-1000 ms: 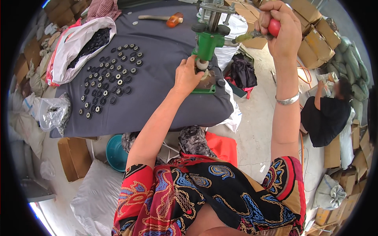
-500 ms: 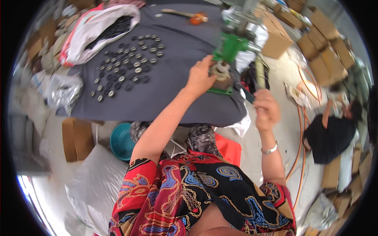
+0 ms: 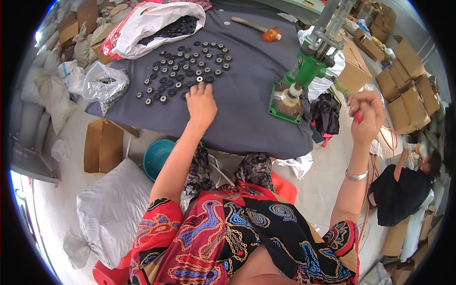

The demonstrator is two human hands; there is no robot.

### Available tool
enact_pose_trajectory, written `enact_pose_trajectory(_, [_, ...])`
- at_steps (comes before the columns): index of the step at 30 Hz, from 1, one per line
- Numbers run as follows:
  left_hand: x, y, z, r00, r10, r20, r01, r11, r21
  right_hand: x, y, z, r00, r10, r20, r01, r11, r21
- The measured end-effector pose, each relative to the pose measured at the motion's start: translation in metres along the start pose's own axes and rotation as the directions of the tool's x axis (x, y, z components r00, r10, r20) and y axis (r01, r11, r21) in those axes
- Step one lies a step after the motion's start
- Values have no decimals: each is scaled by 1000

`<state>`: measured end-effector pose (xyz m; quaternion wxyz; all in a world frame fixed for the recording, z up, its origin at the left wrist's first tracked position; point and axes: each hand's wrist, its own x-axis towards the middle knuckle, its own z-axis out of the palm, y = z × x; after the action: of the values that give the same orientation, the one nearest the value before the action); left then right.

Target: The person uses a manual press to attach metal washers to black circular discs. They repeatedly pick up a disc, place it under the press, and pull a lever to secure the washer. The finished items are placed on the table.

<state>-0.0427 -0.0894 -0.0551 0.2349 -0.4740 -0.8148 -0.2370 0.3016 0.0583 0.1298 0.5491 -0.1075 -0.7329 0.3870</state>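
Rings: the small black rings (image 3: 183, 66) lie spread in loose rows on the dark grey cloth (image 3: 247, 99), and we now have our fingertips at the near edge of the batch, touching or just over the closest ones.
Left hand: our left hand (image 3: 201, 105) has left the press base, where it rested a moment ago, and lies flat and spread on the cloth, palm down, gripping nothing that we can see.
Right hand: our right hand (image 3: 365, 116) is closed around the red knob of the lever (image 3: 359, 116), now well to the right of the press and lower than a second ago, when it was held high.
Press: the green hand press (image 3: 304, 71) stands to the right of our left hand, its base bare of fingers; whether a ring sits in the die we cannot tell.
Meaning: we judge one pressing stroke is over and our left hand is fetching a fresh ring.
Around: a white bag of black parts (image 3: 156, 23) beyond the rings, a mallet (image 3: 259, 27) further right, cardboard boxes (image 3: 403, 71) and a seated person in black (image 3: 403, 194) past our right hand.
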Motion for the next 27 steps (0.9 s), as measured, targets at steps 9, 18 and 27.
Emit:
enact_pose_trajectory(9, [-1, -48, 19, 995, -35, 89, 22, 989, 147, 41, -2, -9, 999, 27, 29, -30, 992, 119])
enact_pose_trajectory(18, [-12, -46, 15, 994, 43, 105, -66, 973, 220, 34, -1, -8, 999, -26, 35, 19, 985, 172])
enact_pose_trajectory(27, [-23, -34, -5, 982, 131, 136, -151, 978, 145, 38, 3, -8, 999, -49, 7, 47, 982, 186])
